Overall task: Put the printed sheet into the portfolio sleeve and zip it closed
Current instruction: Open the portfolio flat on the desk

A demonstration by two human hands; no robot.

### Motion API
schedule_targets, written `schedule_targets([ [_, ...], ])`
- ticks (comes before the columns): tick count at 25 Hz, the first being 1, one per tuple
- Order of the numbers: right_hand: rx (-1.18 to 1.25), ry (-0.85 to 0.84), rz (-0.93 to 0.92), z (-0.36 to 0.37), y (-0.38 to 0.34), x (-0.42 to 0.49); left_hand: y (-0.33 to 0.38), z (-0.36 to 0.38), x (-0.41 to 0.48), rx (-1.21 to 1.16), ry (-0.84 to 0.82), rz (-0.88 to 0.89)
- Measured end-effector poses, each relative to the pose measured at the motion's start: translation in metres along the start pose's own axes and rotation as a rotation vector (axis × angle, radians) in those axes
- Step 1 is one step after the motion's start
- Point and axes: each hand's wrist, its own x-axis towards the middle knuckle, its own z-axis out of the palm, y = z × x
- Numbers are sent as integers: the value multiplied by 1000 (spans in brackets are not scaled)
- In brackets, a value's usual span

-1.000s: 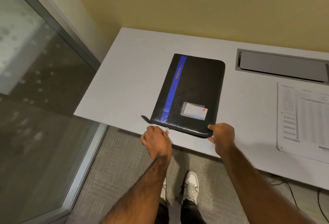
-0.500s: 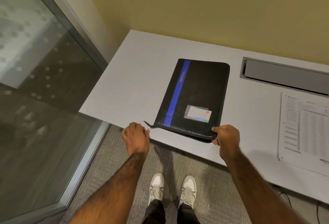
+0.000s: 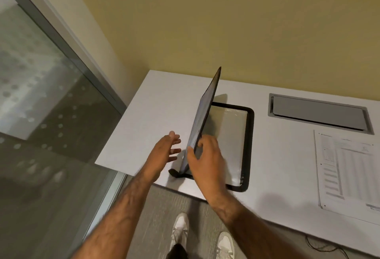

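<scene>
The black portfolio (image 3: pixel 249 131) lies on the white desk (image 3: pixel 156 112), unzipped, with its front cover (image 3: pixel 205 112) lifted nearly upright. My right hand (image 3: pixel 205 160) grips the cover's near edge and holds it up. Inside, a clear sleeve over a pale page (image 3: pixel 228 135) shows on the lower half. My left hand (image 3: pixel 164 149) hovers just left of the cover, fingers spread, holding nothing. The printed sheet (image 3: pixel 347 168) lies flat on the desk at the far right, apart from the portfolio.
A grey cable hatch (image 3: pixel 318 112) is set into the desk behind the printed sheet. A glass partition with a metal frame (image 3: pixel 61 32) stands at the left. The yellow wall runs along the desk's far edge. My feet stand on carpet below the desk's front edge.
The portfolio was lying shut while my left hand pulled the zipper around its near left corner. Now my right hand has swung the cover up, and my left hand has let go.
</scene>
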Motion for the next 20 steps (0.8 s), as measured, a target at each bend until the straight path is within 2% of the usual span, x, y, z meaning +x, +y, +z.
schedule_targets([
  [2,-41,-45,-126,22,-18,4,30,-17,10,-35,-114,20],
  [4,-65,-139,-262,48,-29,10,49,-36,22,20,-159,92],
  [8,-160,-272,-402,94,-20,22,45,-83,51,274,-25,169],
  [12,-335,-141,-157,91,60,38,9,-139,82,453,131,104],
  [16,-554,-169,277,56,156,29,-34,-168,116,566,234,101],
  [18,-613,-182,340,50,177,21,-53,-171,128,658,243,132],
  [20,-626,-193,374,50,185,17,-71,-168,136,851,287,156],
])
